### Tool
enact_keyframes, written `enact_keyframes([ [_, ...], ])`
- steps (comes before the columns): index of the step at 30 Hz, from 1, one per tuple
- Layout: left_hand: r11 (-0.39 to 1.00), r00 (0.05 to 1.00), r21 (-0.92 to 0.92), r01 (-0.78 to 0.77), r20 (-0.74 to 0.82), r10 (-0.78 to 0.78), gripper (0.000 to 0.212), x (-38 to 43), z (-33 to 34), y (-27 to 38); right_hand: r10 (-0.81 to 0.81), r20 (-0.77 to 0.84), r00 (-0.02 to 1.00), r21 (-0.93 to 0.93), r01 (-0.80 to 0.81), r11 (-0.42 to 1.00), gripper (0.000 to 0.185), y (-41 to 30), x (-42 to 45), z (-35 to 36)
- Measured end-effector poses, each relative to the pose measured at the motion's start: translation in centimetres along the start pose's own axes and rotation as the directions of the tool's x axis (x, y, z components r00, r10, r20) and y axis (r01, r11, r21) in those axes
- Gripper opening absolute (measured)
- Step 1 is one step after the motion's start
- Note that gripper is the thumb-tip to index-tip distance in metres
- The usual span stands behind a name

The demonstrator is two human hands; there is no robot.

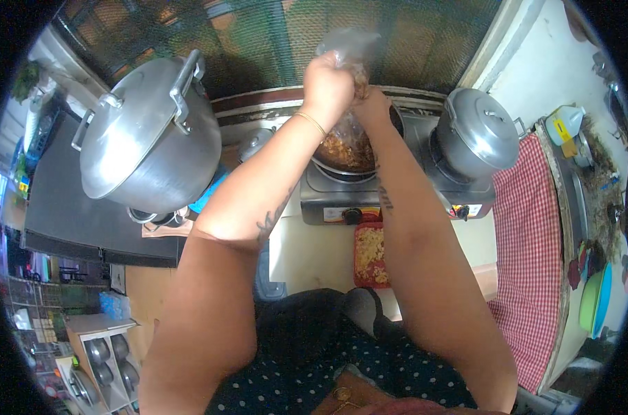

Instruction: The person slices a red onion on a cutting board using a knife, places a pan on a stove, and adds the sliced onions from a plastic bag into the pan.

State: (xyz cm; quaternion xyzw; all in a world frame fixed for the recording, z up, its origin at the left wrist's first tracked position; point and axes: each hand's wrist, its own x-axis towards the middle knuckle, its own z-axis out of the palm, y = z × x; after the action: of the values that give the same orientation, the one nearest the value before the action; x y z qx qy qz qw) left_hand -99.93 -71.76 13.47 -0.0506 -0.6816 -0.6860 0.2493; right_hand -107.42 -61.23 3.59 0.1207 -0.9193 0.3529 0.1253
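Note:
My left hand (327, 83) is closed around the upper part of a clear plastic bag (347, 41). Just below and to the right, my right hand (373, 108) grips the same bag, its fingers partly hidden behind it. Something brownish shows through the plastic between the hands. Beneath them a dark round pan (392, 150) sits on the left burner of a two-burner gas stove (324, 194). Brown, crumbly food (340, 153) lies in the pan, partly covered by the hanging bag and my right forearm. I cannot tell how full the bag is.
A large lidded aluminium pot (148, 140) stands at left, near a small lidded pot (255, 144). Another lidded pot (477, 129) occupies the right burner. A red tray of pale crumbly food (370, 254) lies before the stove. Red checked cloth (526, 259) hangs at right; mesh screening (262, 46) rises behind.

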Motion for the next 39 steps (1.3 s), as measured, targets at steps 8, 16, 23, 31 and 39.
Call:
enact_keyframes([
  [8, 0.988, 0.998, -0.142, -0.054, -0.024, 0.051, 0.012, 1.0, 0.5, 5.0, -0.122, -0.226, 0.966, -0.200, 0.077, 0.977, 0.041, -1.0, 0.1, -0.9],
  [16, 0.995, 0.995, -0.048, -0.089, -0.058, 0.087, 0.012, 2.8, 0.6, 4.9, -0.230, -0.319, 0.920, -0.134, 0.196, 0.971, 0.043, 0.1, 0.4, -0.8],
  [23, 0.976, 0.979, 0.150, -0.158, -0.105, 0.175, 0.008, 2.9, -0.8, 5.0, -0.483, -0.404, 0.777, -0.195, 0.443, 0.875, 0.038, -0.6, -1.8, -1.2],
  [31, 0.947, 0.981, 0.277, -0.161, -0.058, 0.184, 0.019, 2.3, -0.9, 4.4, -0.341, -0.216, 0.915, -0.239, 0.289, 0.927, 0.031, 0.5, -1.7, -1.1],
  [39, 0.865, 0.989, 0.479, -0.148, 0.064, 0.134, 0.023, 4.7, 0.0, 2.2, 0.130, -0.222, 0.966, 0.263, -0.070, 0.962, 0.053, -1.0, -2.4, 1.2],
])
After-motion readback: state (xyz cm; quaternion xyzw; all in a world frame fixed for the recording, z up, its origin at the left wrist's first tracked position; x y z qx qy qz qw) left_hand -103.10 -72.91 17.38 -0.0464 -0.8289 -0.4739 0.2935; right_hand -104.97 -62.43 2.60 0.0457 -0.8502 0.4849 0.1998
